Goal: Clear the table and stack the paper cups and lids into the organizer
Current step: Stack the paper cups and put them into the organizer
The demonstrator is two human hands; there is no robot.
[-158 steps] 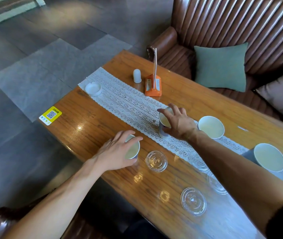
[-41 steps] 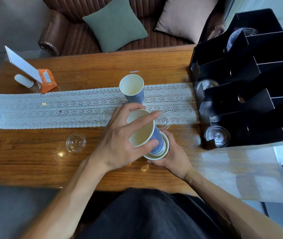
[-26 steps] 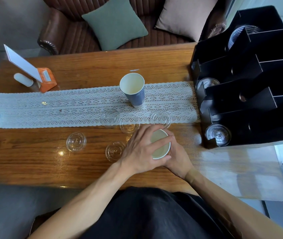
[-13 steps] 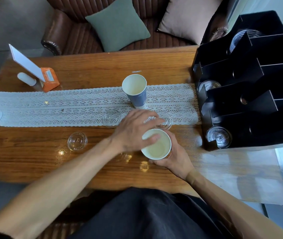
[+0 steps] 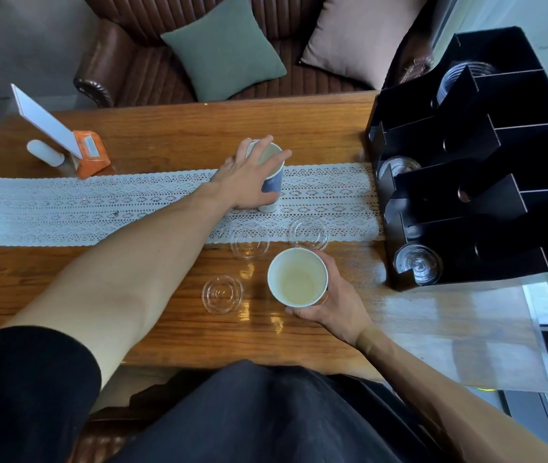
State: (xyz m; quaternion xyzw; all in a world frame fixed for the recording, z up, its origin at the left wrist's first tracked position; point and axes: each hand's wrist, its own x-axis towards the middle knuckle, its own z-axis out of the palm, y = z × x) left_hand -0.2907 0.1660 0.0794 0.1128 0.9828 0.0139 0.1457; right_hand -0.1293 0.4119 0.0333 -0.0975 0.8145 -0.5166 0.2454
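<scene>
While each hand (image 5: 245,177) (image 5: 332,302) grips one cup (image 5: 270,175) (image 5: 297,277), three lids (image 5: 222,293) (image 5: 249,241) (image 5: 309,232) lie loose.

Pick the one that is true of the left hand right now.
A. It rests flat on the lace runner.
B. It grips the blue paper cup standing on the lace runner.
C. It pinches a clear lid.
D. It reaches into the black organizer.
B: the left hand curls round the blue paper cup, which stands upright on the lace runner.
</scene>
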